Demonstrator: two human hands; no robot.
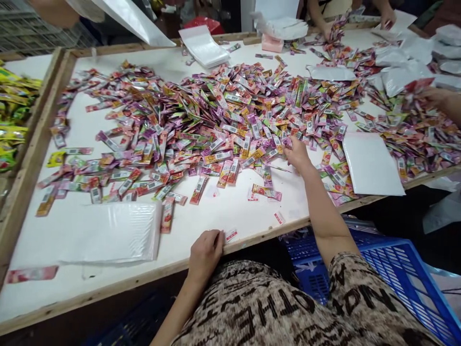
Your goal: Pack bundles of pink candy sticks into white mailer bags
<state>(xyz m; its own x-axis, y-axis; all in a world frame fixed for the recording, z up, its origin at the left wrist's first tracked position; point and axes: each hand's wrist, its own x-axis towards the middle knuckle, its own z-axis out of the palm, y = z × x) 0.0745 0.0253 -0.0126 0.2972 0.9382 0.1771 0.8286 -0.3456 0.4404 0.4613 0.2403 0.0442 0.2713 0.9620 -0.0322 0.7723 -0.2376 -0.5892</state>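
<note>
My left hand (206, 251) rests at the near edge of the white table, its fingers curled into a loose fist, with nothing showing in it. Just right of its thumb lies a small red-and-white paper slip (231, 234). Out over the table, my right hand (297, 154) pinches a purple stick sachet (287, 142) at the front of the heap. That heap of stick sachets (216, 105), pink, purple, orange and green, spreads across the table. A few loose sachets (266, 192) lie between my hands.
White padded mailers (108, 230) lie at the near left, another mailer (372, 163) at the right. A wooden rim (151, 278) edges the table. Blue crates (399, 269) stand below. Across the table, another person's hand (328, 31) holds sachets; another hand (434, 97) reaches in from the right.
</note>
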